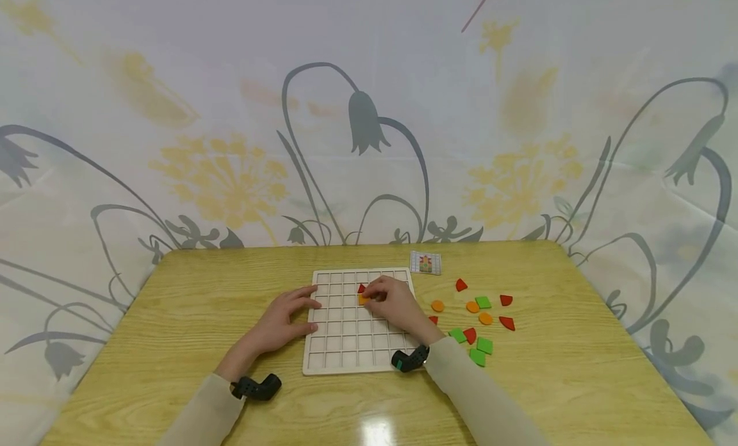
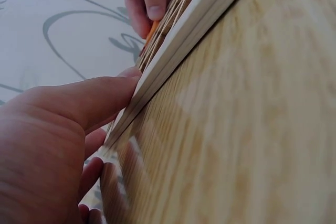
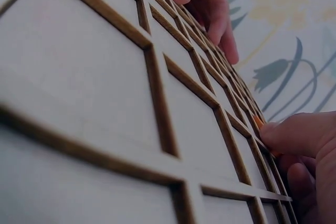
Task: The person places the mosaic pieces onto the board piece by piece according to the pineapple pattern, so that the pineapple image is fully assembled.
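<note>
Two-handed, working with sleeves (image 1: 481,395) being cut off at the lower edge. Half hiding a red wedge (image 1: 433,319) behind the right wrist (image 1: 425,330). Spreading the left hand (image 1: 284,318), touching the left rim of the white gridded board (image 1: 348,341). Pinching a thin orange piece (image 1: 362,299) at the board's upper middle with the right hand (image 1: 394,303), masking much of its outline and leaving its shape unclear. Showing farther off, too small to read, a patterned card (image 1: 425,263).

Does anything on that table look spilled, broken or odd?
Nothing stands out as odd: the wooden grid board shows no visible damage, and the loose red, orange and green pieces simply lie scattered to its right.
</note>
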{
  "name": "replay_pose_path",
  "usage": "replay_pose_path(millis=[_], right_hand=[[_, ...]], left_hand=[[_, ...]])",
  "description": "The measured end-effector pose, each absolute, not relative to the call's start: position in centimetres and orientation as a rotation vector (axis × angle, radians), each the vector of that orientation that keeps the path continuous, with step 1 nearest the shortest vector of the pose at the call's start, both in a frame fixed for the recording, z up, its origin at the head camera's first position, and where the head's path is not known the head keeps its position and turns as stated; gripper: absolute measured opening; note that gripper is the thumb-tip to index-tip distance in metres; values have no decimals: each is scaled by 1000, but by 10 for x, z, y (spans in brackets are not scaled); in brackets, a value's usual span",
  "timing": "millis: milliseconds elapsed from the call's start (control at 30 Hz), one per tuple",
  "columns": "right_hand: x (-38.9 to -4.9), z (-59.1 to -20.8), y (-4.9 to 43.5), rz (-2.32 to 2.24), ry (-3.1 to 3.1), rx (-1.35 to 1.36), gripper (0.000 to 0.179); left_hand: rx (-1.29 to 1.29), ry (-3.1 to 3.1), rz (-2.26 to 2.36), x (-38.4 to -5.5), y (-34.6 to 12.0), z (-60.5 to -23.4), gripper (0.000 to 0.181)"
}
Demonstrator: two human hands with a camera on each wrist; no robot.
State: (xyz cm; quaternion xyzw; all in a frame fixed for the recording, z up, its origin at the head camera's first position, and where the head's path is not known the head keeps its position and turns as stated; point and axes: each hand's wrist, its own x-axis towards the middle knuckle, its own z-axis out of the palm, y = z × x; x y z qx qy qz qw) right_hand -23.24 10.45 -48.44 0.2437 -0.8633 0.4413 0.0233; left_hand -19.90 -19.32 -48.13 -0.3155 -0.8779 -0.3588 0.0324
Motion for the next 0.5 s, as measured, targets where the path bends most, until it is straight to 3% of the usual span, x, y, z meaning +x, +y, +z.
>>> replay_pose_path(millis=[500], right_hand=[[-233, -487, 105, 1374, -2683, 732, 7]], left_hand=[[-973, -2713, -1085, -199, -193, -481, 33]])
